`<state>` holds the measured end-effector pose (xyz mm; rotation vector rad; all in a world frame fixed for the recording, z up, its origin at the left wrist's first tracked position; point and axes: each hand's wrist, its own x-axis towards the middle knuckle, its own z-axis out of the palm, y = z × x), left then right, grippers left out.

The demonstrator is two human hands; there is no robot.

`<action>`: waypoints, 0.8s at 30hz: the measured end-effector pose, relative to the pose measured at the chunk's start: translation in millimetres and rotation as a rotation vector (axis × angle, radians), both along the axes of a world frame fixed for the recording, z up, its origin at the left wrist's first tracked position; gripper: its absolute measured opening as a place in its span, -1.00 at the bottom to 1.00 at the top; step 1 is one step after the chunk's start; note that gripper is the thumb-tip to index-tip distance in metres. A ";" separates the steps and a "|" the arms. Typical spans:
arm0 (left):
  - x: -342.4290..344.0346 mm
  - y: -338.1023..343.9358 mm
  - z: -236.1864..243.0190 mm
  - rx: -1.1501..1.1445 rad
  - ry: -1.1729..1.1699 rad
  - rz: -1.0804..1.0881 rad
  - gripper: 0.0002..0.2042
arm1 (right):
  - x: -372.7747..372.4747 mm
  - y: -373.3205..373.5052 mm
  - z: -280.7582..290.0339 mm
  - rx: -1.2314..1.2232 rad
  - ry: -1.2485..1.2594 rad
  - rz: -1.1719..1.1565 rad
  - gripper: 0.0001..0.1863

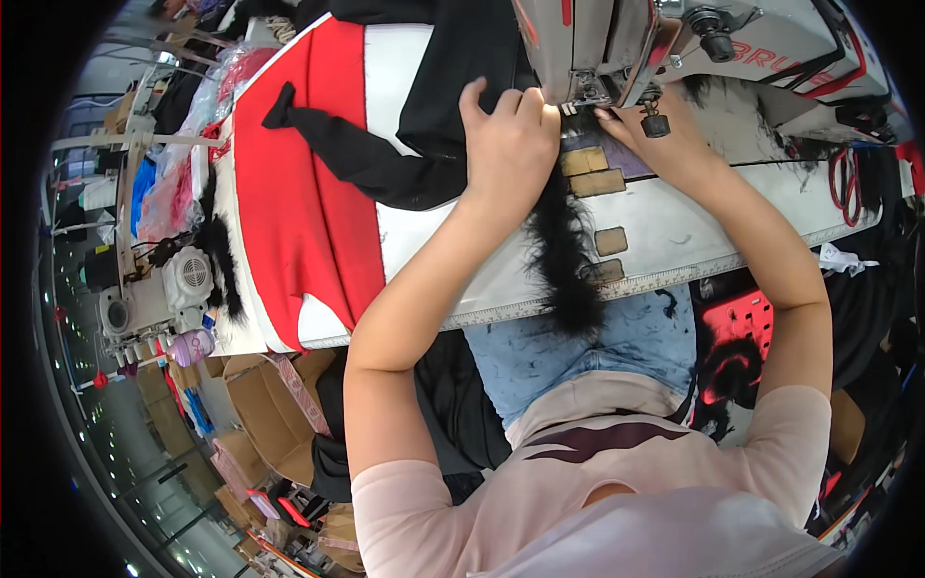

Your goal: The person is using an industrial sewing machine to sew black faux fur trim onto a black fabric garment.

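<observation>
A sewing machine [578, 58] stands at the upper right, its presser foot close to both hands. Left of the foot, my left hand [515, 144] has its fingers bent and pressed onto black fabric [448, 82]. A fluffy black fur trim [567, 265] runs from beneath that hand toward me and hangs over the table's front edge. To the right of the foot is my right hand [670, 135], thumb pointing at the dark fuzzy material there. Machine parts hide most of its fingers, which look closed; what they hold does not show.
Red fabric [289, 202] lies across the left of the white table [462, 255], with a narrow black piece [361, 159] over it. Worn tan patches [597, 181] mark the tabletop near the foot. Cardboard boxes [265, 405] stand below left. Red cord [845, 188] lies at the right.
</observation>
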<state>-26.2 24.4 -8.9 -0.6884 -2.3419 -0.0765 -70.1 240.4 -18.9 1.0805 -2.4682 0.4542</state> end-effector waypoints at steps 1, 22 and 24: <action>2.5 1.0 -0.5 0.006 -0.003 0.013 -0.98 | -0.8 0.5 -0.4 0.006 -0.033 0.020 -0.78; 26.1 -3.0 20.2 0.186 -0.261 -0.033 -0.85 | 6.5 0.7 17.4 -0.002 -0.184 0.151 -0.76; 24.0 -1.9 15.6 0.129 -0.204 -0.035 -0.83 | 3.9 0.5 8.1 0.039 -0.032 0.175 -0.76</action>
